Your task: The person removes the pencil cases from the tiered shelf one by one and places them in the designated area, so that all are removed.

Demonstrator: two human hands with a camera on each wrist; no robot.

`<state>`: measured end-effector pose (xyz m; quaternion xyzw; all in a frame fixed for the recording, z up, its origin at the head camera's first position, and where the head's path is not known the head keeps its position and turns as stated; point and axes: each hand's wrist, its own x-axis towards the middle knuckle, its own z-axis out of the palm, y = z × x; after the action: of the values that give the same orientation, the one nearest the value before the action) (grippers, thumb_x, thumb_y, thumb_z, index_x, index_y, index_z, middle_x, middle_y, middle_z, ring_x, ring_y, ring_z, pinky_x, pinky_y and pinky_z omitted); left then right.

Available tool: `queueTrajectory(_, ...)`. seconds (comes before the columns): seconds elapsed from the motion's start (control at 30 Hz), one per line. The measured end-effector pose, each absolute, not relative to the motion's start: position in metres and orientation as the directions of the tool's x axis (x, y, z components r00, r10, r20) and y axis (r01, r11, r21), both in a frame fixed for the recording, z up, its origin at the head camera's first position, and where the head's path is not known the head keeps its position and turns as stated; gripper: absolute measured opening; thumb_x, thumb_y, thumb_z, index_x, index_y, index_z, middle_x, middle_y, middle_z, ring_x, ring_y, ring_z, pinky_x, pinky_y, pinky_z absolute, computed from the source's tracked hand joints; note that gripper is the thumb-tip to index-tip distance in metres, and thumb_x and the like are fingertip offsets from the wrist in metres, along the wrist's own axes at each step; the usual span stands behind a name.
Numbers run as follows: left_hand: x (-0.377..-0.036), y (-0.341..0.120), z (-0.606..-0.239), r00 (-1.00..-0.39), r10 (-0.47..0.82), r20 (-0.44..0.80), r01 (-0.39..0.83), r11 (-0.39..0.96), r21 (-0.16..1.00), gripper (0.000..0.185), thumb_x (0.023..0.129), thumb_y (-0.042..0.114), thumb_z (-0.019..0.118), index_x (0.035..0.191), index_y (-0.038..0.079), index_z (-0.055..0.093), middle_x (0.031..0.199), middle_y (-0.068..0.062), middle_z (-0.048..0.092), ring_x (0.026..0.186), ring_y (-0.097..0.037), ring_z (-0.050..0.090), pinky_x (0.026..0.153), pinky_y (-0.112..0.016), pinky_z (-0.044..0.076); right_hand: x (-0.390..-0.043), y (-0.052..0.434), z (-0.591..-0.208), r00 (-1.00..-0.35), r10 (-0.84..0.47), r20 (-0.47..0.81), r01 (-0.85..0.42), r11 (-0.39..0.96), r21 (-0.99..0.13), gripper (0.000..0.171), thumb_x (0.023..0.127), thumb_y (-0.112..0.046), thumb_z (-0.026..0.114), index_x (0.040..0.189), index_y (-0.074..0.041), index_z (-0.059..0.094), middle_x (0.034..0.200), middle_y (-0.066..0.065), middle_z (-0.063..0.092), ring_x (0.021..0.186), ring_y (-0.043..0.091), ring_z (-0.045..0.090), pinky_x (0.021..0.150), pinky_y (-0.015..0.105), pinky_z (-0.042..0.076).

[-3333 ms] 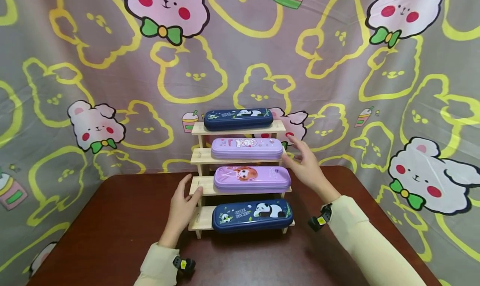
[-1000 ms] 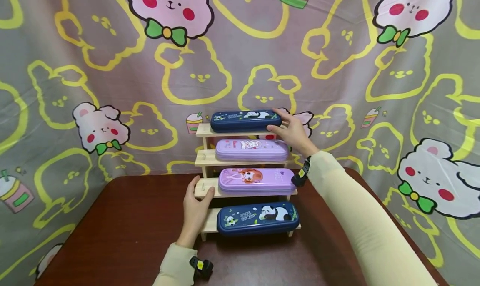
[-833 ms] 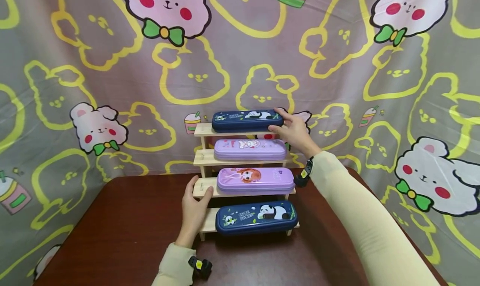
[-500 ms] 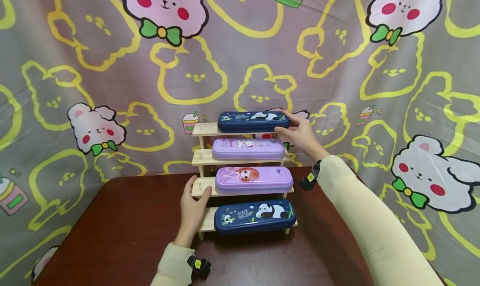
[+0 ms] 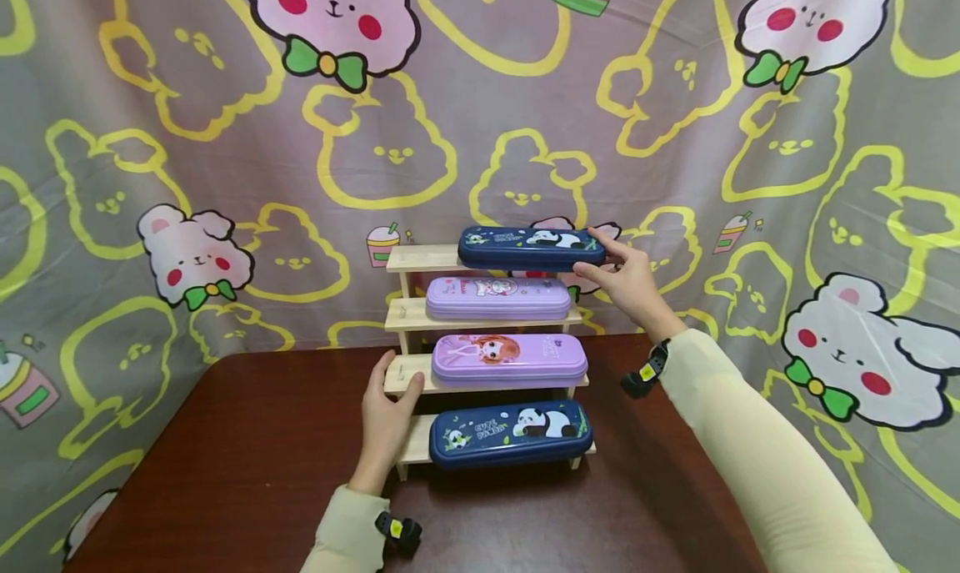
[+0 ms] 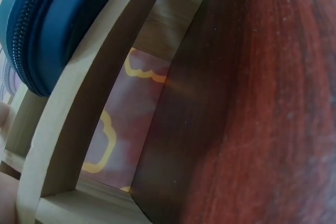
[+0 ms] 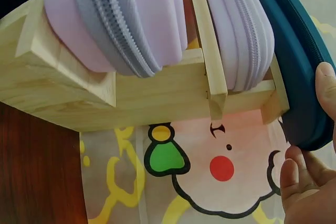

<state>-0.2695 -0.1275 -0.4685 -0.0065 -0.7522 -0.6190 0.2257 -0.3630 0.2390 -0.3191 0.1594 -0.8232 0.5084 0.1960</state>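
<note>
My right hand [image 5: 626, 277] pinches the right end of the navy panda pencil case [image 5: 528, 249] on the top tier. Its thumb is at the front and its fingers behind; the case overhangs the tier's right end. My left hand [image 5: 386, 414] holds the left end of the wooden tiered stand [image 5: 405, 374] at the second tier from the bottom, thumb in front. Below the top tier sit a lilac rabbit pencil case [image 5: 498, 298], a purple pencil case with a red-haired girl [image 5: 510, 359], and another navy panda pencil case [image 5: 510, 434] on the lowest tier.
The stand rests on a dark red-brown table [image 5: 247, 464]. Behind and around it hangs a grey curtain [image 5: 247, 164] printed with rabbits and yellow outlines. In the right wrist view, zipped case ends jut past the stand's wooden side [image 7: 157, 98].
My right hand has risen from beside the lilac case, taken hold of the top navy case and slid it rightward along its tier. My left hand stays at the stand's left end.
</note>
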Motion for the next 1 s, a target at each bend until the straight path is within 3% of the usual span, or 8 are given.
queueTrajectory(0.23,-0.27,-0.128,-0.468,-0.898,-0.271,0.347,0.284,0.245,0.927,0.066,0.092,0.027,0.073,0.147,0.009,0.043,0.148,-0.012,0.045,0.137,-0.023,0.038,0.114,-0.043,0.027,-0.358,0.25,-0.321,-0.887,-0.011,0.462,-0.423,0.425,-0.801,0.066,0.086,-0.034,0.077,0.146,-0.025,0.051,0.133,0.015,0.054,0.099,0.027,0.056,0.069,0.017,0.052)
queueTrajectory(0.63,-0.269,-0.127,-0.469,-0.899,-0.27,0.346,0.277,0.261,0.925,0.066,0.092,0.026,0.072,0.148,0.008,0.043,0.148,-0.012,0.045,0.138,-0.024,0.037,0.114,-0.043,0.026,-0.34,0.276,-0.328,-0.881,0.056,0.47,-0.397,0.454,-0.798,0.07,0.086,-0.037,0.075,0.148,-0.017,0.048,0.137,0.016,0.055,0.103,0.022,0.063,0.077,0.012,0.051)
queueTrajectory(1.0,-0.268,-0.127,-0.47,-0.9,-0.265,0.347,0.279,0.262,0.924,0.066,0.093,0.028,0.071,0.149,0.009,0.042,0.149,-0.009,0.044,0.139,-0.024,0.035,0.115,-0.044,0.025,-0.326,0.307,-0.34,-0.866,0.1,0.489,-0.39,0.477,-0.788,0.066,0.088,-0.03,0.075,0.148,-0.021,0.048,0.137,0.018,0.054,0.101,0.015,0.063,0.074,0.01,0.05)
